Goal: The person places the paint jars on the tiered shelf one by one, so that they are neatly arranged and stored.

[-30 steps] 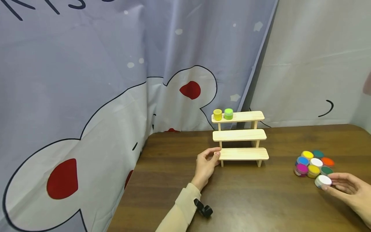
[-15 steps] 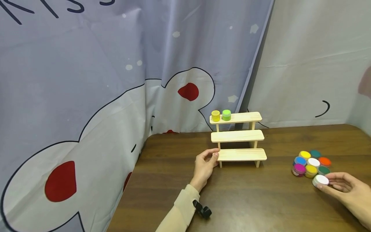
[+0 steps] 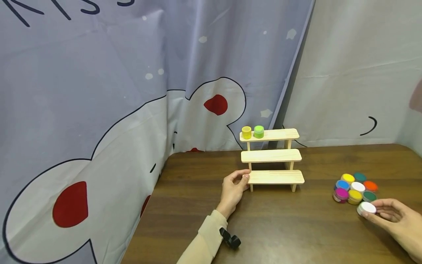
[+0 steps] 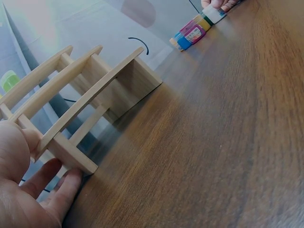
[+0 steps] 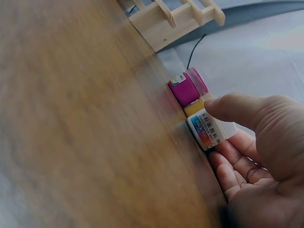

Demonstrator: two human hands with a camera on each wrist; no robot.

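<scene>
A small three-tier wooden display stand (image 3: 276, 177) stands on the table toward the back. My left hand (image 3: 232, 190) grips the left end of its lowest shelf; in the left wrist view the thumb lies at the shelf's end and the fingers (image 4: 66, 190) are by the leg below. On the top shelf sit a yellow paint jar (image 3: 246, 132) and a light green paint jar (image 3: 258, 132). At the right, my right hand (image 3: 395, 218) pinches a white paint jar (image 5: 205, 129) between thumb and fingers. That jar is at the front of a cluster of jars, apparently on the table.
The cluster holds several paint jars, among them a magenta jar (image 3: 341, 195), a blue jar (image 3: 342, 184) and an orange jar (image 3: 370, 186). Brown tabletop (image 3: 296, 227) lies between the stand and the jars. A printed curtain (image 3: 132, 128) hangs behind the table.
</scene>
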